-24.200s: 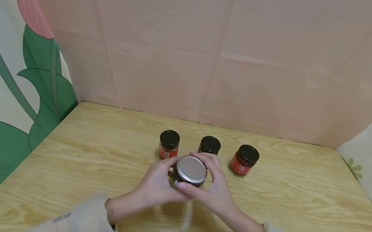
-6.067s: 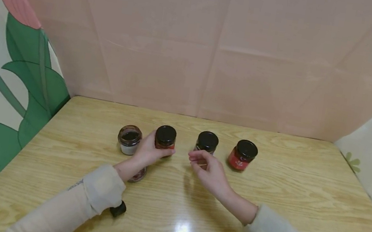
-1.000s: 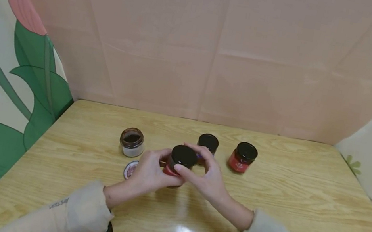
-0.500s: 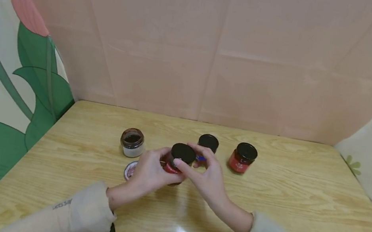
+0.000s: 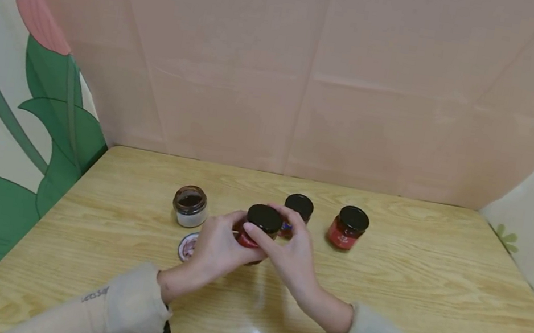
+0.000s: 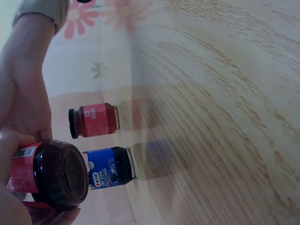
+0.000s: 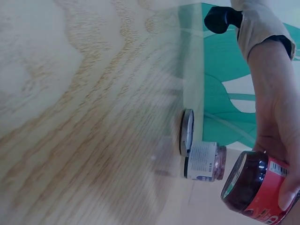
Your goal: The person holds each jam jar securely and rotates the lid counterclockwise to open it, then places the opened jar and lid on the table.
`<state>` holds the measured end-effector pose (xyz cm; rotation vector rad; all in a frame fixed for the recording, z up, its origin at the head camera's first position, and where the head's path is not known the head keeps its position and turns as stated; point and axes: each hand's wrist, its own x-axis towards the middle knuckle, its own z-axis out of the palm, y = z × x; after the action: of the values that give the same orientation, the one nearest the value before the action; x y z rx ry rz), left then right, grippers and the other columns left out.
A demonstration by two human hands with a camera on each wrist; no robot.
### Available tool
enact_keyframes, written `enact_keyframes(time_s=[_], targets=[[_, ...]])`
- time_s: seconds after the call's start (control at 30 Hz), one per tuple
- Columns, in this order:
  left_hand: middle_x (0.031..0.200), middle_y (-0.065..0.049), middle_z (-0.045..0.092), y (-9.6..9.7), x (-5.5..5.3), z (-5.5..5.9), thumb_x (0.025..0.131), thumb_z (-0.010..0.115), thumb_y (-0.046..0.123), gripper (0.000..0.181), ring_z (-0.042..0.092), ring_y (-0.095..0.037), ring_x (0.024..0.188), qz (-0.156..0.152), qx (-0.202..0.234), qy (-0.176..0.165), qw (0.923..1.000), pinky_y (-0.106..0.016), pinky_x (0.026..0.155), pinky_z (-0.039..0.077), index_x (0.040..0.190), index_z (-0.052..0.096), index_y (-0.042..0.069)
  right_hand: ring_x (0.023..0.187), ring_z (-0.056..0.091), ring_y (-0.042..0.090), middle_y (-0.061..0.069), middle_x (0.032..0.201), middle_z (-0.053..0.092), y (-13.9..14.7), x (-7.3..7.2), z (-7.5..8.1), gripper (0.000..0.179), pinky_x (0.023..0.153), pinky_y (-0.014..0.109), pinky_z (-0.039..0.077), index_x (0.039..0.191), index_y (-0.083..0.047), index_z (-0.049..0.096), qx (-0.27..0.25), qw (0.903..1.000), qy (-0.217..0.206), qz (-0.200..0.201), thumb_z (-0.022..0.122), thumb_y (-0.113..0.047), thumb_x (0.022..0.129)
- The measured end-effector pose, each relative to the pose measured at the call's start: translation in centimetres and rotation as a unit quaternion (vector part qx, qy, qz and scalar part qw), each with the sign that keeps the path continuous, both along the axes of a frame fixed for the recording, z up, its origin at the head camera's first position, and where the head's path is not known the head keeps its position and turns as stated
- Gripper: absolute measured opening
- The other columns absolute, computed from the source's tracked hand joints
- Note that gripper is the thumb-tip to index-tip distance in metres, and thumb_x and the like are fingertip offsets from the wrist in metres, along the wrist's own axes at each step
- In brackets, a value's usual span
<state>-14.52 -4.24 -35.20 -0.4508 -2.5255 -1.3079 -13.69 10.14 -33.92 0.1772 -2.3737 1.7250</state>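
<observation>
A red-labelled glass jar [image 5: 249,241] with a black lid [image 5: 265,218] is held up off the table, slightly tilted, between both hands. My left hand [image 5: 220,245] grips its body, fingers and thumb wrapped round it. My right hand [image 5: 294,251] holds the lid, with the thumb on the near side and the fingers on the far side. In the left wrist view the dark base of the held jar [image 6: 63,176] shows; the right wrist view shows its red label [image 7: 265,199]. The lid appears to sit on the jar.
An uncovered jar [image 5: 190,216] stands at left, its loose lid [image 5: 186,245] lying inside up in front of it. Behind the right hand is a blue-labelled jar [image 5: 299,203] with a black lid. Another red-labelled jar [image 5: 346,236] stands to its right on the wooden table [image 5: 415,281].
Earlier both hands held a silver-lidded jar; later the left hand took the red-labelled jar from the table. Within the last second, the right thumb and wrist have shifted left round the black lid.
</observation>
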Motion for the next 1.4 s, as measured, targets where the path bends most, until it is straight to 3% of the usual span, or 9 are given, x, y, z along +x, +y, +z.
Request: enact_keyframes(time_s=[0.27,0.6,0.83,1.4], targets=[[0.081,0.002,0.072,-0.2,-0.1,-0.2,0.065,0.084,0.029,0.036,0.063,-0.006,0.071,-0.018,-0.003,-0.006,0.9998,-0.019,0.060,0.049,0.094,0.070,0.014,0.102,0.051,0.019,0.002,0.120,0.060,0.6,0.0,-0.4,0.051,0.087,0.035,0.041,0.124,-0.018,0.061,0.007,0.9997,0.003,0.023,0.081,-0.021,0.076],[0.079,0.004,0.069,-0.7,-0.5,-0.2,0.066,0.083,0.023,0.034,0.066,-0.009,0.077,-0.063,0.021,-0.046,0.9967,-0.020,0.067,0.054,0.096,0.069,0.013,0.101,0.049,0.018,0.001,0.116,0.060,1.4,-0.2,-0.7,0.050,0.086,0.038,0.040,0.127,-0.021,0.060,0.029,0.9943,0.068,0.076,0.077,-0.020,0.080],[0.084,0.000,0.071,-1.1,-0.6,-0.3,0.067,0.082,0.020,0.036,0.065,-0.009,0.079,-0.097,0.030,-0.059,0.9931,-0.021,0.068,0.053,0.099,0.068,0.012,0.103,0.048,0.018,0.003,0.117,0.058,1.7,-0.1,-0.7,0.050,0.086,0.038,0.040,0.129,-0.022,0.060,0.033,0.9893,0.091,0.110,0.076,-0.022,0.081],[0.091,0.000,0.072,-1.2,-0.6,-0.1,0.066,0.082,0.018,0.040,0.067,-0.011,0.083,-0.108,0.031,-0.079,0.9905,-0.021,0.070,0.054,0.104,0.068,0.011,0.105,0.047,0.019,0.003,0.120,0.056,2.0,-0.3,-0.9,0.051,0.085,0.033,0.038,0.130,-0.022,0.059,0.022,0.9881,0.085,0.126,0.075,-0.022,0.082]])
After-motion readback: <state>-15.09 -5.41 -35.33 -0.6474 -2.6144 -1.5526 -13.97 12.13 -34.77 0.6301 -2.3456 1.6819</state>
